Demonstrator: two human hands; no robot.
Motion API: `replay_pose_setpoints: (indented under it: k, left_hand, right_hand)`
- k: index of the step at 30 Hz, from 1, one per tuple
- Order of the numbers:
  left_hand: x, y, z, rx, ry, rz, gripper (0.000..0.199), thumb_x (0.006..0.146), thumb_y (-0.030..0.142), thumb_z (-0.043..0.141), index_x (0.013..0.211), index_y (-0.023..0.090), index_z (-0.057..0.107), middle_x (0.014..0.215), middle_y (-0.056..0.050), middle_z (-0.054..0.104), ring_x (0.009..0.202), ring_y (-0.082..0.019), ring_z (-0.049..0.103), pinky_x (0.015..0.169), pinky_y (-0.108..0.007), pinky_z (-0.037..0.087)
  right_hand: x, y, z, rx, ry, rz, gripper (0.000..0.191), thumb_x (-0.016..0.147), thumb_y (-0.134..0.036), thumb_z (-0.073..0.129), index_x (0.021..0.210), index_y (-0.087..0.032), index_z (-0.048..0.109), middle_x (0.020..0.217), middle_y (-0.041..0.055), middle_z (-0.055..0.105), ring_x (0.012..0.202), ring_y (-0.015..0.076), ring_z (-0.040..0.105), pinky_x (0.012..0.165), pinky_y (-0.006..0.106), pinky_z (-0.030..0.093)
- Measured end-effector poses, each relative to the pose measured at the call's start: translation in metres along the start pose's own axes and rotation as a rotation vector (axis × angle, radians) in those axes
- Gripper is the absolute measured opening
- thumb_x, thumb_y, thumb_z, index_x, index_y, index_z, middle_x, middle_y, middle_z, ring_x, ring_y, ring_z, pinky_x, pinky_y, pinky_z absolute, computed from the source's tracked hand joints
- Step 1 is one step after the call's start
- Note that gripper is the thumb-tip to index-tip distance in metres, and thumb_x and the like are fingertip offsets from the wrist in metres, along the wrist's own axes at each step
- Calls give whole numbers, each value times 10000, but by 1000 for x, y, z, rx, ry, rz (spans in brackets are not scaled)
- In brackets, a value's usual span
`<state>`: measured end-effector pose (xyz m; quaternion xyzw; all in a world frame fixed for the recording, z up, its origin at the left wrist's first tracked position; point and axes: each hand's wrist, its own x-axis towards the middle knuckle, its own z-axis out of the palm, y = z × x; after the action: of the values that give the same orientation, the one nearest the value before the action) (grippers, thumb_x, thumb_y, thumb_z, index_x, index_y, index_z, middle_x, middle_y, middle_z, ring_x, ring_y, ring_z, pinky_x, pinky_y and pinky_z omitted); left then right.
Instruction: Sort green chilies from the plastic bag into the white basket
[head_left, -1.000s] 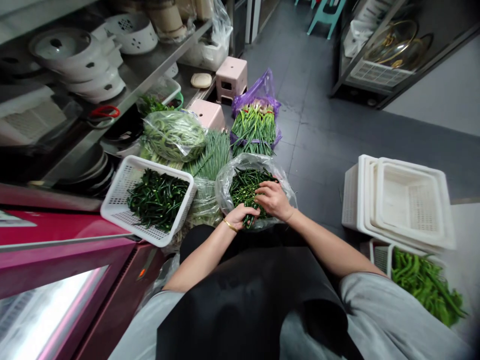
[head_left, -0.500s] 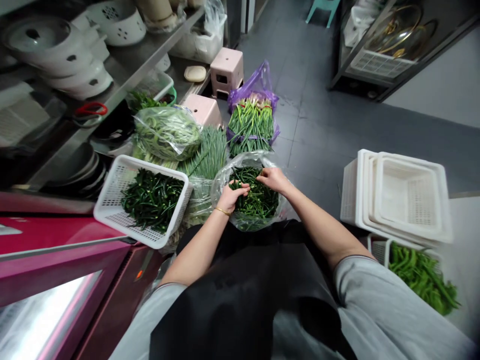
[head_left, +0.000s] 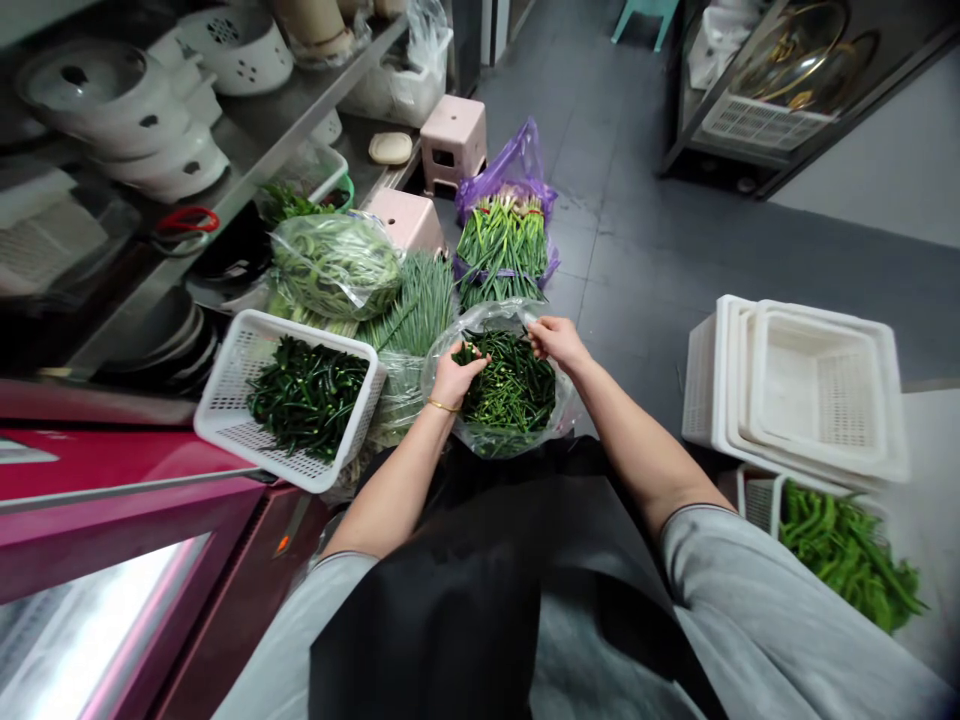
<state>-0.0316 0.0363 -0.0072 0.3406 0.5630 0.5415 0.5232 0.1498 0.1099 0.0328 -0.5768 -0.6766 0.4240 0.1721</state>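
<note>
A clear plastic bag (head_left: pixel 495 442) stands open in front of me, filled with thin dark green peppers (head_left: pixel 511 385). At the bag's left side my left hand (head_left: pixel 456 376) is curled round a few green peppers, with a bracelet on its wrist. Above the bag's right rim, my right hand (head_left: pixel 553 338) is closed in a pinch; a small dark piece seems to show at its fingertips, too small to make out. To the left, a white perforated basket (head_left: pixel 217 410) holds a heap of the same dark green peppers.
Beyond the bag lie green stalks (head_left: pixel 504 240) in a purple bag. Bagged greens (head_left: pixel 337 262) and pink stools (head_left: pixel 454 140) are at the left. On the right are stacked white baskets (head_left: pixel 817 390) and a basket of larger green peppers (head_left: pixel 844 550). A metal shelf (head_left: pixel 277 140) runs along the left.
My right hand has moved up and to the right, from over the peppers to the bag's rim. My left hand has shifted slightly left and up, still holding peppers.
</note>
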Motion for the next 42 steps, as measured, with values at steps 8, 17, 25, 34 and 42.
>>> replay_pose_setpoints:
  k: [8, 17, 25, 34, 42]
  left_hand:
    - [-31, 16, 2, 293, -175, 158, 178, 603, 147, 724, 750, 178, 630, 755, 12, 605, 787, -146, 541, 815, -242, 410]
    - [-32, 21, -11, -281, -257, -200, 389, 585, 234, 774, 927, 134, 619, 615, 23, 575, 542, -110, 550, 546, -246, 461]
    - [-26, 16, -3, -294, -102, -491, 290, 556, 152, 781, 785, 106, 609, 738, -80, 703, 630, -157, 657, 559, -254, 510]
    - [-30, 1, 5, -315, -102, -381, 380, 465, 232, 861, 725, 115, 611, 670, -43, 688, 599, -148, 637, 610, -271, 507]
    - [-46, 21, -16, -177, -569, -286, 397, 572, 288, 842, 830, 127, 587, 705, -52, 675, 576, -135, 625, 576, -248, 481]
  right_hand:
    - [-36, -14, 37, 51, -163, -141, 510, 932, -589, 314, 745, -178, 550, 525, -12, 503, 470, 106, 480, 477, 220, 400]
    - [-22, 2, 16, -502, -196, -146, 418, 902, -449, 517, 1192, -154, 584, 974, 123, 694, 820, 207, 660, 734, 303, 485]
    - [-13, 2, 38, -942, -187, -314, 338, 935, -137, 340, 1082, -81, 639, 1022, 191, 652, 909, 247, 649, 742, 298, 462]
    - [-74, 5, 45, -177, -169, -394, 332, 946, -413, 433, 1045, -174, 642, 881, 69, 690, 713, 145, 629, 655, 259, 501]
    - [-62, 2, 33, 361, -561, -31, 602, 819, -709, 438, 668, -152, 608, 520, -17, 558, 356, 61, 361, 358, 213, 306]
